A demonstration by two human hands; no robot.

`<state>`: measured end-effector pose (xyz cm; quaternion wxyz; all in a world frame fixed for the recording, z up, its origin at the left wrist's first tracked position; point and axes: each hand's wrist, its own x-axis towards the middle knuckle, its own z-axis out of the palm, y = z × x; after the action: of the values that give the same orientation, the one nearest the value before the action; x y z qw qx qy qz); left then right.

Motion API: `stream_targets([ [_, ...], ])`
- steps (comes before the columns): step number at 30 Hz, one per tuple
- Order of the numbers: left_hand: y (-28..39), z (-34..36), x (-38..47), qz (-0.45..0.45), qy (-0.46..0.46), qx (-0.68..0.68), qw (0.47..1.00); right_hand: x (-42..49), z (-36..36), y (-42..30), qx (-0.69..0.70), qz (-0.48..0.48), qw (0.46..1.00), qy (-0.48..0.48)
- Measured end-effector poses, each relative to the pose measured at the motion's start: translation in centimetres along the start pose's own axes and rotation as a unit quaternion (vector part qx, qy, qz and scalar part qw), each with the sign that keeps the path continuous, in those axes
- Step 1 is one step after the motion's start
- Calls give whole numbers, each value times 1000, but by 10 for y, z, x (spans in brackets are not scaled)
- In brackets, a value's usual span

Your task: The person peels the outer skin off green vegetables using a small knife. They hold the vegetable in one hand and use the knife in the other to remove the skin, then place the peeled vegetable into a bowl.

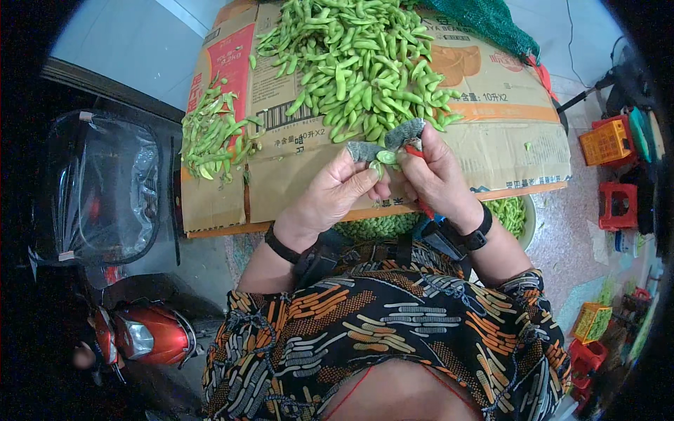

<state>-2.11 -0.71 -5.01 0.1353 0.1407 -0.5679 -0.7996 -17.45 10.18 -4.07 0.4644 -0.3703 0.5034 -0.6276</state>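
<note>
My left hand [337, 184], with a grey cloth cover on a finger, pinches one end of an opened green soybean pod [387, 157]. Close beside it, my right hand [434, 171] has a similar cover and holds a red-handled tool [425, 209] against the palm; its working end is mostly hidden near the pod. Both hands are over the front part of a cardboard-covered table [295, 197]. Beyond them lies a large heap of whole green soybean pods [363, 68]. A smaller pile of flattened pods and shells [213, 131] lies at the left.
A green mesh bag [489, 26] rests at the back right. Below the table edge are a container of green beans [376, 226] and a pale basin with green pods [511, 216]. Red stools [617, 206] and crates stand at right; a red scooter [152, 334] is at lower left.
</note>
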Motion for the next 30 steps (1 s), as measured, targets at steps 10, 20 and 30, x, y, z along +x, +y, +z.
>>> stream_targets([
  [10, -9, -6, -5, 176, 96, 410, 890, 0, -4, -10, -41, 79, 993, -80],
  [20, -13, 1, -7, 213, 89, 323, 918, 5, 0, 17, -169, -167, 969, -65],
  [30, -8, 5, -10, 37, 49, -4, 998, -1, 0, 5, 68, 60, 990, -105],
])
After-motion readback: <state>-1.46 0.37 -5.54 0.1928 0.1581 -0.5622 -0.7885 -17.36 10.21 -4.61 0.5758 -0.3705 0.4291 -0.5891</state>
